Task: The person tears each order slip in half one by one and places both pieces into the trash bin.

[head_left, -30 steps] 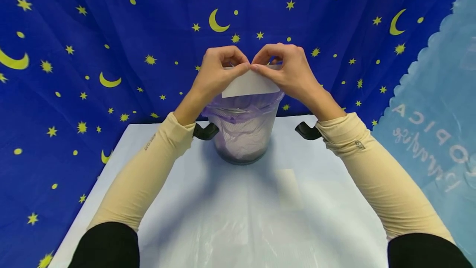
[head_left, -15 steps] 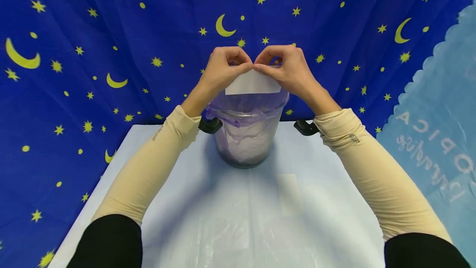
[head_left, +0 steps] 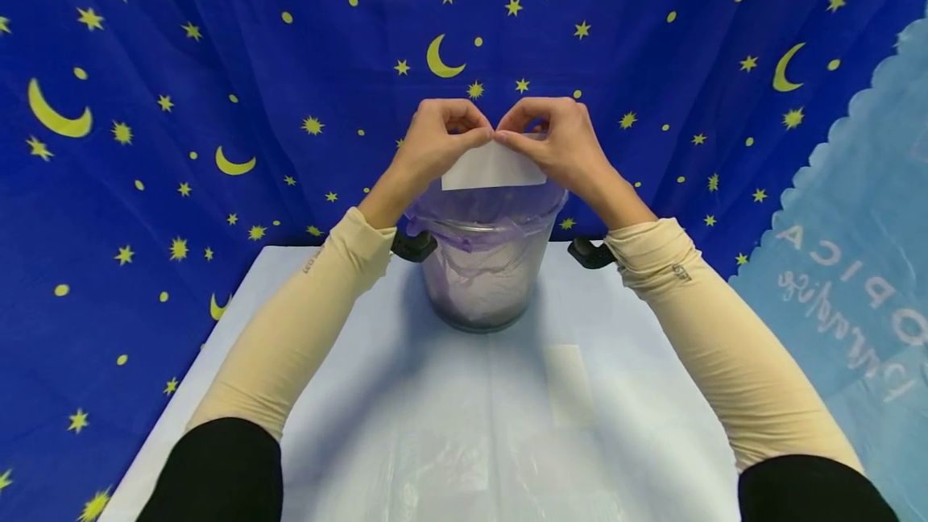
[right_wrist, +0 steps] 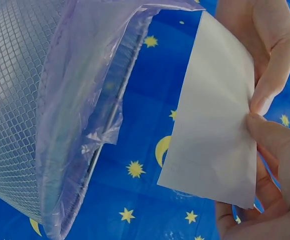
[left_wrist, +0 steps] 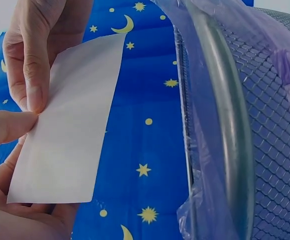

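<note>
A white rectangle of paper [head_left: 493, 166] hangs over the mouth of a mesh wastebasket [head_left: 486, 284]. My left hand [head_left: 429, 145] pinches its top edge near the middle between thumb and fingers. Right beside it, my right hand [head_left: 564, 139] pinches the same edge, the two thumb tips touching or nearly so. In the left wrist view the paper [left_wrist: 72, 120] looks whole and flat, apart from the basket's rim. A purple plastic bag [right_wrist: 80, 100] lines the basket and folds over its rim in the right wrist view.
The basket stands at the back of a table with a pale plastic cover [head_left: 449, 409]. A pale rectangular piece [head_left: 569, 385] lies on the table right of centre. A blue curtain with moons and stars [head_left: 326, 63] hangs close behind, a light blue cloth [head_left: 855, 224] at the right.
The head view has shifted slightly, so the scene sits a little lower and further right. Both hands keep their pinch on the paper above the basket.
</note>
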Available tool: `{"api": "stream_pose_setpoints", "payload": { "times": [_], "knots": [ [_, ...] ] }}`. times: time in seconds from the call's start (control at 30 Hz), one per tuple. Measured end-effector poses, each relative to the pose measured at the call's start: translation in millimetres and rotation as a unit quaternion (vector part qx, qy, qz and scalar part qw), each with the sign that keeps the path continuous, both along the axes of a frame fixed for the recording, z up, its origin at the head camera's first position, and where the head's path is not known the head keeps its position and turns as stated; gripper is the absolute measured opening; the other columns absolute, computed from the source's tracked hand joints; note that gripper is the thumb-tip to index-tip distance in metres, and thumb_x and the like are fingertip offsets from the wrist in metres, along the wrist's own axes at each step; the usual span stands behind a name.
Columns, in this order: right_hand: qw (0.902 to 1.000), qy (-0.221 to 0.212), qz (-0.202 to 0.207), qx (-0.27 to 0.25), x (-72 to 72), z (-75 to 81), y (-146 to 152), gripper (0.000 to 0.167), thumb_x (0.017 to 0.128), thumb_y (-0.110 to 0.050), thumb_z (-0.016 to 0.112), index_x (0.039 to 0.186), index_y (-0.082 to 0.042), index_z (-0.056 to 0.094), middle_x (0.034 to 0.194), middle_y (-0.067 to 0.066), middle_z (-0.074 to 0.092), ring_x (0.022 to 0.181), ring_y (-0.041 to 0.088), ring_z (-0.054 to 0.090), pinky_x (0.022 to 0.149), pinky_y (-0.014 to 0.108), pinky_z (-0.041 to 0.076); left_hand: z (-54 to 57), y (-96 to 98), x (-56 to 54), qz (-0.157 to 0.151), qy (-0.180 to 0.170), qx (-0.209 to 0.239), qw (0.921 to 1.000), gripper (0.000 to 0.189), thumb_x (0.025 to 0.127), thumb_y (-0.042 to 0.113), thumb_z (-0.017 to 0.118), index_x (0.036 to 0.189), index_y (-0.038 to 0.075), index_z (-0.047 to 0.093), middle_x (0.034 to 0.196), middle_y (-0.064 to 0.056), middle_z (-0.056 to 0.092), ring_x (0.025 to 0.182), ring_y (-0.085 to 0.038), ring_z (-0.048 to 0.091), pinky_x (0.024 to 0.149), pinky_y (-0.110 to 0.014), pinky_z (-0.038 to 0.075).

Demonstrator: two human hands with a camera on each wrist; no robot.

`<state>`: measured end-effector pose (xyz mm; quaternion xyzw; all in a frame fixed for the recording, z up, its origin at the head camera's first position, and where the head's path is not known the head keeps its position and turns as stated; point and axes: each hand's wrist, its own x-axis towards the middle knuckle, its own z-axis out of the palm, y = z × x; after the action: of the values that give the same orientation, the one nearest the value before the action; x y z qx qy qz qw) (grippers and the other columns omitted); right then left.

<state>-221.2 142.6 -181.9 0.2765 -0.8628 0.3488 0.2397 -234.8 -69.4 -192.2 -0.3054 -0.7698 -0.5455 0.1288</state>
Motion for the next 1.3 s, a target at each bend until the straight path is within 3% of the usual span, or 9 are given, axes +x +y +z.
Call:
{"api": "stream_pose_setpoints", "payload": {
  "times": [0.3,0.53,0.87,1.3],
  "knots": [
    [0.9997,0.017,0.004,-0.017,1.6,-8.1,3.9,0.015,0.097,-0.025,0.079,0.098,-0.01,0.081,0.098,0.006,0.078,0.092,0.014,0.067,0.077,0.021,0.05,-4.4,2.5,0.2,-0.028,-0.016,0.019,0.9993,0.009,0.099,0.008,0.074,0.095,0.001,0.077,0.085,-0.004,0.072,0.071,-0.017,0.053,0.067,-0.028,0.041],
    [0.9993,0.032,0.008,-0.018,1.9,-10.4,4.3,0.019,0.098,-0.028,0.078,0.098,-0.009,0.08,0.098,0.007,0.077,0.094,0.014,0.064,0.08,0.027,0.048,-4.9,4.1,-2.3,-0.039,-0.03,0.038,0.9981,0.008,0.098,0.006,0.074,0.093,0.001,0.078,0.087,-0.003,0.074,0.074,-0.016,0.058,0.069,-0.028,0.043],
    [0.9988,0.029,0.017,-0.036,4.6,-11.1,5.4,0.018,0.097,-0.026,0.079,0.097,-0.008,0.08,0.097,0.006,0.078,0.095,0.012,0.065,0.083,0.023,0.052,-7.4,8.4,-2.3,-0.002,-0.049,0.017,0.9987,0.01,0.097,0.005,0.074,0.091,-0.001,0.077,0.082,0.0,0.073,0.071,-0.012,0.059,0.064,-0.025,0.044],
    [0.9966,0.041,0.061,-0.036,17.0,-8.0,3.9,0.015,0.098,-0.022,0.077,0.099,-0.007,0.079,0.094,0.004,0.077,0.086,0.009,0.066,0.079,0.024,0.055,-15.0,9.5,-6.1,0.004,-0.044,-0.006,0.999,0.01,0.097,0.007,0.073,0.091,0.0,0.077,0.077,0.0,0.069,0.066,-0.011,0.053,0.059,-0.024,0.04]
  ]
}}
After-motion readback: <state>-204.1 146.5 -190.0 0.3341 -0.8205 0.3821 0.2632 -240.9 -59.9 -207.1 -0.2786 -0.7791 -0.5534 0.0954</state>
